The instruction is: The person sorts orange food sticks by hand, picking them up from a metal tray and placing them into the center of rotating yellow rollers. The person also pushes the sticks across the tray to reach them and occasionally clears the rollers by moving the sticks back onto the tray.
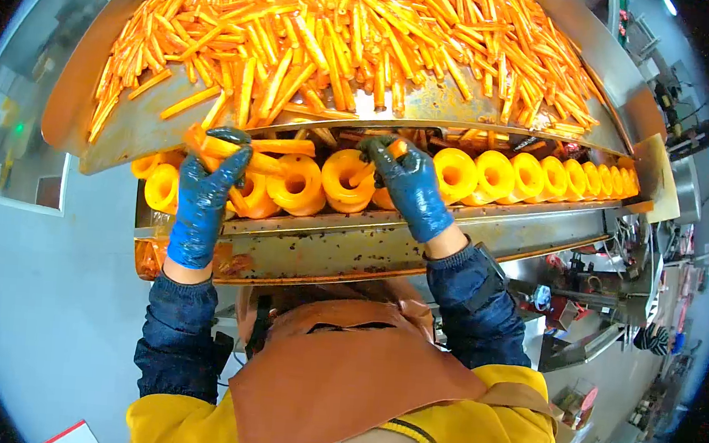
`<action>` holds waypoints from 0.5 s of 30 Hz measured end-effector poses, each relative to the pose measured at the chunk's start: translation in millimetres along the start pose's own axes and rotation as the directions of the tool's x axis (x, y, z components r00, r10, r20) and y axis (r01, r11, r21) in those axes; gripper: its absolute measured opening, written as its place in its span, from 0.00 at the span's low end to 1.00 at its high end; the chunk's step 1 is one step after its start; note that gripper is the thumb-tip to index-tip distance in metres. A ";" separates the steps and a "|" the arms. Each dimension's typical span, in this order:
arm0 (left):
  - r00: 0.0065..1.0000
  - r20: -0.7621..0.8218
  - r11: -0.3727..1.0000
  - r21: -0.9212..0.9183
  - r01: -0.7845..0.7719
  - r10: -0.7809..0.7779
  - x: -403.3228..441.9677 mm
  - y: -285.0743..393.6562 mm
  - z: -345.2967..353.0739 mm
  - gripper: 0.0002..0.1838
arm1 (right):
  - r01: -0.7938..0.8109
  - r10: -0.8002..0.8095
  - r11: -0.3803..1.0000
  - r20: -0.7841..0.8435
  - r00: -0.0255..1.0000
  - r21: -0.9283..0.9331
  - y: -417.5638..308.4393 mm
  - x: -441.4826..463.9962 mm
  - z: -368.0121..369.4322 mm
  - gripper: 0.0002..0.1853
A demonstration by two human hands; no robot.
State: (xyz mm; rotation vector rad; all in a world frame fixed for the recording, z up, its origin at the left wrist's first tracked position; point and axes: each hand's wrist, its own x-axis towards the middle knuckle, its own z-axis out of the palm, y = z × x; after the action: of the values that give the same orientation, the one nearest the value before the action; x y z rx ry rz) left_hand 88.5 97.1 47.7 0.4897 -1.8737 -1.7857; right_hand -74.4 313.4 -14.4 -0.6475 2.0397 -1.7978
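Observation:
My left hand (209, 181), in a blue glove darkened by wet residue, is closed around several glossy orange sticks (267, 163). They jut out to both sides of its fingers, above the left part of a row of yellow funnel-like cups (294, 183). My right hand (412, 183), gloved the same way, has its fingers curled around an orange stick (398, 147). Another stick (363, 174) slants from beside that hand into the opening of a yellow cup (346, 181); whether the fingers touch it is unclear. My hands partly cover the cups behind them.
A big heap of orange sticks (336, 37) lies on a sloping metal tray (439, 103) beyond the cups. On my side runs a stained metal ledge (395, 233). A tan board (658, 179) stands at the row's right end. Machinery is off to the right.

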 end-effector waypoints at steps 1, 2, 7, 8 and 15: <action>1.000 -0.008 1.000 0.000 -0.004 0.004 -0.9 2.2 -1.8 0.11 | 0.248 -0.253 0.921 0.024 0.967 -0.301 8.1 1.9 0.0 0.11; 0.999 0.011 0.999 0.032 0.033 -0.034 -1.8 5.8 -1.2 0.11 | 0.453 -0.472 0.697 0.121 0.873 -0.556 14.1 3.8 -2.1 0.13; 0.985 0.157 0.944 0.329 0.010 -0.065 4.6 -23.1 -0.9 0.11 | 0.380 -0.347 0.812 0.157 0.925 -0.443 -26.0 -9.3 8.7 0.20; 0.974 0.225 0.923 0.369 -0.110 0.026 6.1 -33.6 3.9 0.11 | 0.362 -0.310 0.858 0.194 0.931 -0.363 -31.5 -11.4 12.5 0.23; 0.967 0.192 0.986 0.041 0.164 -0.169 -0.4 0.2 32.3 0.11 | 0.400 -0.297 0.783 0.278 0.913 -0.477 3.6 -9.1 47.0 0.20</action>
State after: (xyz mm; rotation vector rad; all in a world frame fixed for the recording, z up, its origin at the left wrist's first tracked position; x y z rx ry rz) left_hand 70.1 123.6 47.4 0.5109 -2.0410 -1.9849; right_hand -41.9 279.6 -24.7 -1.3838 2.4042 -1.2480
